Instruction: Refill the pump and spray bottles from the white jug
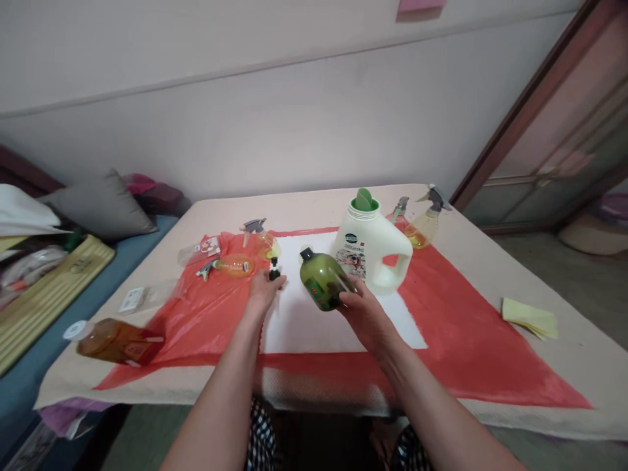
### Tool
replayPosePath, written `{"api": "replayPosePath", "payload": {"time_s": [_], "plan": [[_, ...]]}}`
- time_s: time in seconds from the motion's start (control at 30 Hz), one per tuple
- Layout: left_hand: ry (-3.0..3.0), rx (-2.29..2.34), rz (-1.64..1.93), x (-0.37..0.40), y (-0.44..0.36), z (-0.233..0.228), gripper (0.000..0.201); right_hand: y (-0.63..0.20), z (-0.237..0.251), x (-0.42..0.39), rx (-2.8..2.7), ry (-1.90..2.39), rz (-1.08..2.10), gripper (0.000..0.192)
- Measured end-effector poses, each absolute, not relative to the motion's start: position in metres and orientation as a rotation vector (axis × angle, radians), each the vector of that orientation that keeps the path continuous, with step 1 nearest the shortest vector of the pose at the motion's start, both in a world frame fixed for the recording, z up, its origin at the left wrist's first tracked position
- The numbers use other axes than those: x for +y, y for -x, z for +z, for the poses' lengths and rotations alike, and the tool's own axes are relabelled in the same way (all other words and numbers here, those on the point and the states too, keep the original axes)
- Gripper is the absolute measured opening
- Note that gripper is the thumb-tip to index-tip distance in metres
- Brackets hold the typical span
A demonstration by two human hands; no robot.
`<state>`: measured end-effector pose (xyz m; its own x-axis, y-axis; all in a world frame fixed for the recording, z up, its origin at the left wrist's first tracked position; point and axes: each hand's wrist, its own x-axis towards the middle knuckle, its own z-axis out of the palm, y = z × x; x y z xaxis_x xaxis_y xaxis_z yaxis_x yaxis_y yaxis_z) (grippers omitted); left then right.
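Green bottle (322, 282) translucent, uncapped, tilted in right hand (366, 314).

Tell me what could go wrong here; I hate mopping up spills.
The right hand holds the green bottle tilted with its neck open; contents could pour onto the white sheet. The left hand pinches the small black pump, which might slip. The amber bottle lies near the table edge and could roll off.

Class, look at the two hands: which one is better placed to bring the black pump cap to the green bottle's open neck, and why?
The left hand, probably. Its fingers already rest on the black pump cap on the white sheet, while the right hand is occupied gripping the green bottle, tilted with its neck toward the left hand.
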<state>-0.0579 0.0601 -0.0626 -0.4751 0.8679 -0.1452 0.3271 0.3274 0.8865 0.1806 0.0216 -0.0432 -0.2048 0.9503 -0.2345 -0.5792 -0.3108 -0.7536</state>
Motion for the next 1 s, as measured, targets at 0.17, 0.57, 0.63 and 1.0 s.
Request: {"api": "replayPosePath", "payload": {"time_s": [0.17, 0.57, 0.63, 1.0], "plan": [[-1.061, 1.974, 1.012, 0.065, 0.054, -0.077, 0.033, -0.171, -0.052, 0.019, -0.842, 0.837, 1.787, 0.078], [-1.344, 1.337, 0.929, 0.032, 0.02, -0.039, 0.072, -0.149, -0.094, 0.028, -1.26, 1.074, 1.303, 0.043], [-1.414, 1.351, 0.881, 0.032, 0.013, -0.043, 0.082, -0.152, -0.091, 0.029, -1.342, 1.097, 1.266, 0.033], [-0.909, 1.558, 1.756, 0.039, 0.054, -0.008, 0.065, -0.179, -0.08, 0.033, -1.874, 1.58, 0.927, 0.03]]}}
